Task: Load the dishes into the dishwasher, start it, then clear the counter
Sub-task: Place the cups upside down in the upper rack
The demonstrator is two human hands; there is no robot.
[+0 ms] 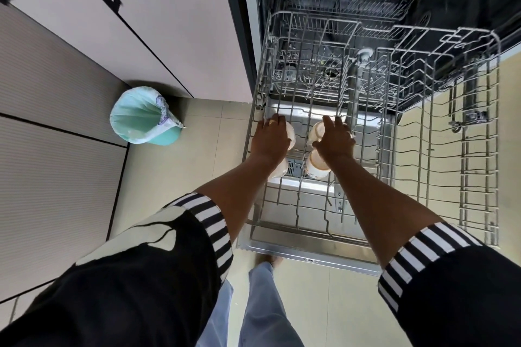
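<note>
The dishwasher stands open with its upper wire rack (423, 149) pulled out over the lowered door (282, 248). Several white cups sit upside down at the rack's left side. My left hand (270, 139) lies on top of one cup (291, 135), fingers spread over it. My right hand (335, 139) covers another cup (317, 131) beside it. Two more cups stand nearer to me, one (317, 166) below my right hand and one (279, 170) partly hidden under my left wrist. Whether my fingers curl round the cups is hidden.
A lower rack (324, 73) sits inside the tub. Grey cabinet fronts (141, 22) run along the left. A green bin with a liner (143, 118) stands on the tiled floor by the cabinets. My foot (267, 260) is just in front of the door's edge.
</note>
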